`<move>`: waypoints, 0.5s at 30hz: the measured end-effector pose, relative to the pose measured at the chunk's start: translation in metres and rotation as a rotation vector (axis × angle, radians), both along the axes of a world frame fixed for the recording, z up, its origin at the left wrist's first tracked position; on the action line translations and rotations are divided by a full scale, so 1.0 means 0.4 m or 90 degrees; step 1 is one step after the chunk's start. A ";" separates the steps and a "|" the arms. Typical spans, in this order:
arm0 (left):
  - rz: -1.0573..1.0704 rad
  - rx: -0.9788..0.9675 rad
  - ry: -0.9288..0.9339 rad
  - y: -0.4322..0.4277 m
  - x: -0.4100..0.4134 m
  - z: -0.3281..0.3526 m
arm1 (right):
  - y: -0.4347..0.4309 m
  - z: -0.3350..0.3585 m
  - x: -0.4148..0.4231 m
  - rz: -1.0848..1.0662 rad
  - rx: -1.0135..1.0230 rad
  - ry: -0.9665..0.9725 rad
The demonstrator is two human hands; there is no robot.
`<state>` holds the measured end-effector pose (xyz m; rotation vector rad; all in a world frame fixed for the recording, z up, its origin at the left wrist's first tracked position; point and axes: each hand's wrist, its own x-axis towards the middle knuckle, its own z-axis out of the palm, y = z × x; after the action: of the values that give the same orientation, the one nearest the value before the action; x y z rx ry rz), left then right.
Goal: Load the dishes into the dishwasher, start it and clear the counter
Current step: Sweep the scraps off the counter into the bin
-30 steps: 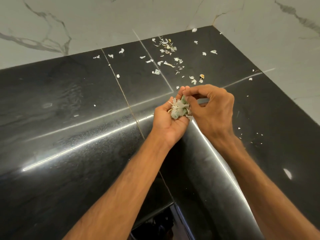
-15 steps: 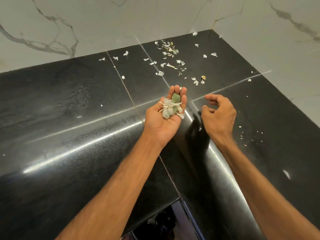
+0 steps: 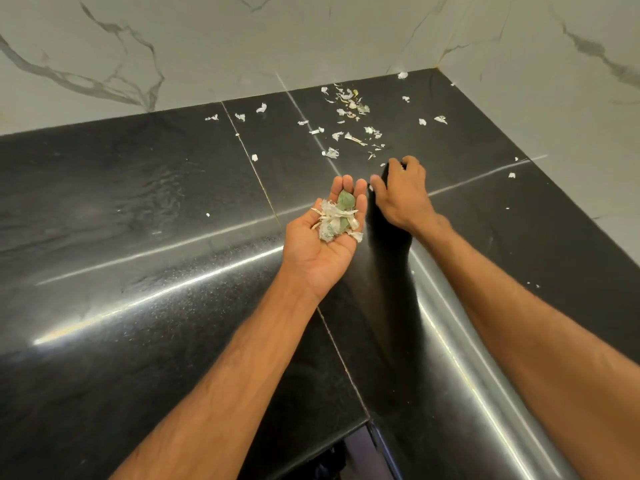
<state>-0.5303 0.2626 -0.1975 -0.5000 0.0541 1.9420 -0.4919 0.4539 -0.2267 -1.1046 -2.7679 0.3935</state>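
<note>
**Marble Walls Above, Dark Gap Below**

Two pale marble walls meet in a corner (image 3: 437, 65) at the upper right. The back wall (image 3: 214, 43) carries bold grey veins (image 3: 104, 83) on its left and finer ones further right. The side wall (image 3: 561, 109) shows a darker grey streak (image 3: 595, 55). At the bottom edge lies a dark opening (image 3: 341, 459) with a purplish surface (image 3: 360, 448) inside, too dim to identify.

I find nothing to read from here. No lettering, label, brand mark, number or sign shows on the black bench (image 3: 138, 209), on the marble wall (image 3: 242, 39) behind its far edge, or on the pale scraps (image 3: 349, 112) strewn toward its far right corner and heaped in the left hand (image 3: 322, 247).
</note>
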 end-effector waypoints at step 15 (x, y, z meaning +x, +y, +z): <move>0.007 0.008 -0.008 -0.077 -0.005 -0.004 | -0.120 0.091 0.034 -0.012 0.126 -0.048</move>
<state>-0.5325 0.2320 -0.1989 -0.5062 0.0313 1.9480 -0.4782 0.4058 -0.1904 -1.1162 -2.7843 0.0757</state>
